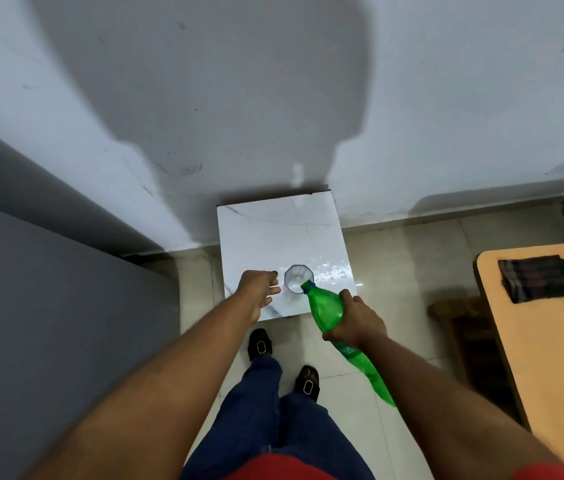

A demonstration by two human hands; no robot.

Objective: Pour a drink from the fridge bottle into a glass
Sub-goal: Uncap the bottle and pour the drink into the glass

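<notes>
Green bottle [326,306] mouth at clear glass [297,278] rim

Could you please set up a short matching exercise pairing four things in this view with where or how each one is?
Things:
1. green bottle
2. glass
3. dark cloth
4. left hand

States:
A. lies on the tan table
B. tilted, mouth at the glass rim, held by the right hand
C. stands upright on the white marble stand
D. open, just beside the glass

Pairs: 1-B, 2-C, 3-A, 4-D
</notes>
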